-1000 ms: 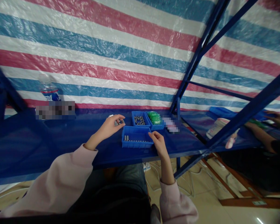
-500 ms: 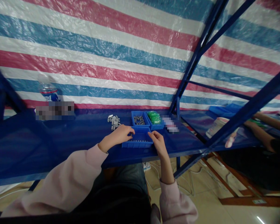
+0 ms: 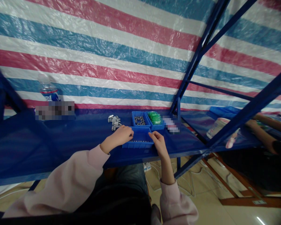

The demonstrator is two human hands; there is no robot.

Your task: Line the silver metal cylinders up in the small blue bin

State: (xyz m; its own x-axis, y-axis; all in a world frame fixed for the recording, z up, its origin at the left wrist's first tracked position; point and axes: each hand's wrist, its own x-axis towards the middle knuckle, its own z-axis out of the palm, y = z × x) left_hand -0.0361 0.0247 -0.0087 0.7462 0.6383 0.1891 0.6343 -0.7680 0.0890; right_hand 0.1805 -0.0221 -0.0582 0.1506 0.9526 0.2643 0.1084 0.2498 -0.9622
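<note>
In front of me a shallow blue plastic bin (image 3: 140, 144) sits on the blue table, with a row of small pale pieces along its near inner side. My left hand (image 3: 123, 135) is over the bin's left end, fingers curled together; whatever they pinch is hidden. At the right end, my right hand (image 3: 158, 140) has thumb and fingers closed on the bin's rim. Several silver metal cylinders (image 3: 115, 120) lie loose just beyond my left hand. Behind the bin, a second blue bin (image 3: 141, 126) contains small metal parts (image 3: 139, 120).
Another blue bin (image 3: 158, 127) contains green plastic packets (image 3: 155, 118). A plastic bottle (image 3: 49, 92) stands at the back left. Blue metal frame bars (image 3: 231, 123) cross on the right. Past them are a clear tub (image 3: 217, 128) and a co-worker's arms (image 3: 263, 134).
My left hand's fingers have drawn together from a looser, parted curl, and the hand has shifted slightly. My right hand and the bin have stayed in place.
</note>
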